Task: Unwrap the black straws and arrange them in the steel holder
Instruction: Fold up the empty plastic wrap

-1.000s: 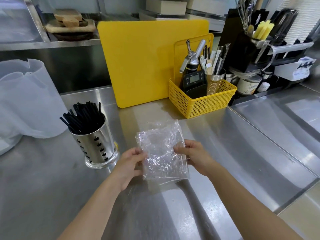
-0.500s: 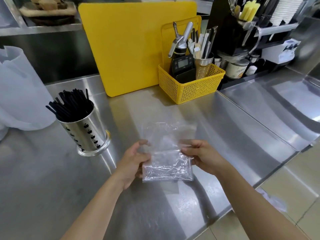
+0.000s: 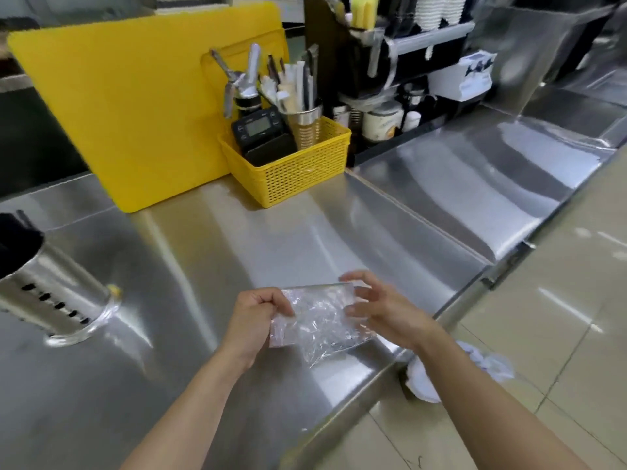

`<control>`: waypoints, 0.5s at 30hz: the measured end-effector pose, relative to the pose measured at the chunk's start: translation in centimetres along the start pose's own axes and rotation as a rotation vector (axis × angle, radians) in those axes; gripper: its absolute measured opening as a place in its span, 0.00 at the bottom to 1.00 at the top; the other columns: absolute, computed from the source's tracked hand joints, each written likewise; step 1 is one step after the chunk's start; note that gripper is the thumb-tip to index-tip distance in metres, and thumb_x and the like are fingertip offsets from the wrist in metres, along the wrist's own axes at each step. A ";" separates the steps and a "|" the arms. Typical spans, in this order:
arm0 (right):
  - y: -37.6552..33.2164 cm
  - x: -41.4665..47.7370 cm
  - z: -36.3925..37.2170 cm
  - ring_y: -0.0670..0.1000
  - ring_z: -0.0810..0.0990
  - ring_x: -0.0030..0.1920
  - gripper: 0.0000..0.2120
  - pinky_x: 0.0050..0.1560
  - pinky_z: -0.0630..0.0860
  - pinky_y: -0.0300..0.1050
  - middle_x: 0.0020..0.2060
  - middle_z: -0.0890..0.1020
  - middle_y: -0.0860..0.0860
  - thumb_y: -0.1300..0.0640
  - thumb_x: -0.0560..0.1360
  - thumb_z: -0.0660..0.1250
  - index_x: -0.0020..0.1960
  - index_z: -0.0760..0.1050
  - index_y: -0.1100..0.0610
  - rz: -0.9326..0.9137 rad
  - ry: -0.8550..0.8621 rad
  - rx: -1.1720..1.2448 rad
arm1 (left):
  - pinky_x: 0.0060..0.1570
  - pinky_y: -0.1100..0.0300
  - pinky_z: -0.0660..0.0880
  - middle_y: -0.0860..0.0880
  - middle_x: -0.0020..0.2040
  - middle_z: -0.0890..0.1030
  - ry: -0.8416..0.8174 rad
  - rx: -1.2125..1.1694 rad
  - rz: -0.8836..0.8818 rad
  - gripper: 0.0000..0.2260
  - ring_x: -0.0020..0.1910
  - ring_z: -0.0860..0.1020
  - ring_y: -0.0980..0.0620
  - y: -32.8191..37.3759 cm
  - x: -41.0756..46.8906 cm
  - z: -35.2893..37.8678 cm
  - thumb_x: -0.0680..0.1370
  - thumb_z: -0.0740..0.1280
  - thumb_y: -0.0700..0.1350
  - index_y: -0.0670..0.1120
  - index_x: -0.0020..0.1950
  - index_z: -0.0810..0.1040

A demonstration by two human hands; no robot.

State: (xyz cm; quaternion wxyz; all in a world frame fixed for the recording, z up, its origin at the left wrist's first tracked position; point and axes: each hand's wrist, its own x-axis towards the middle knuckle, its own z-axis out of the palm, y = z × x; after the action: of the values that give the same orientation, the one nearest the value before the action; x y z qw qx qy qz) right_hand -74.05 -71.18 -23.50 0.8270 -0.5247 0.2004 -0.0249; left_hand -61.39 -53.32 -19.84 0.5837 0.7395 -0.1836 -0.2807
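The perforated steel holder (image 3: 51, 293) stands at the far left of the steel counter, filled with black straws (image 3: 15, 235) that the frame edge partly cuts off. Near the counter's front edge, my left hand (image 3: 254, 317) pinches the left side of an empty, crumpled clear plastic wrapper (image 3: 319, 317). My right hand (image 3: 380, 307) is at the wrapper's right side with fingers spread and curled; the thumb touches the plastic. The wrapper is folded to a short strip between both hands.
A yellow cutting board (image 3: 135, 106) leans at the back. A yellow basket (image 3: 291, 171) with tools and a timer stands beside it. Crumpled white material (image 3: 458, 371) lies on the tiled floor to the right of the counter's front edge (image 3: 356, 401).
The view has swung right, so the holder slid to the left edge. The wrapper has been folded smaller between my hands, and my right hand's fingers have opened.
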 end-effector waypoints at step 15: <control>-1.0 -16.6 -24.8 0.56 0.76 0.42 0.13 0.46 0.75 0.51 0.38 0.75 0.59 0.67 0.63 0.73 0.44 0.74 0.64 -0.103 0.811 -0.050 | 0.31 0.69 0.67 0.52 0.38 0.74 -0.423 0.212 0.152 0.14 0.32 0.67 0.55 -0.2 0.0 32.6 0.69 0.72 0.36 0.55 0.40 0.74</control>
State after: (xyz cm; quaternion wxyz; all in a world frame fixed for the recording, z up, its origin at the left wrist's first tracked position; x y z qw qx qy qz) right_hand -97.96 -88.72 -26.77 0.6657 -0.5016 0.4842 -0.2660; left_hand -81.88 -78.05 -25.28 0.4708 0.7056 -0.3850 -0.3636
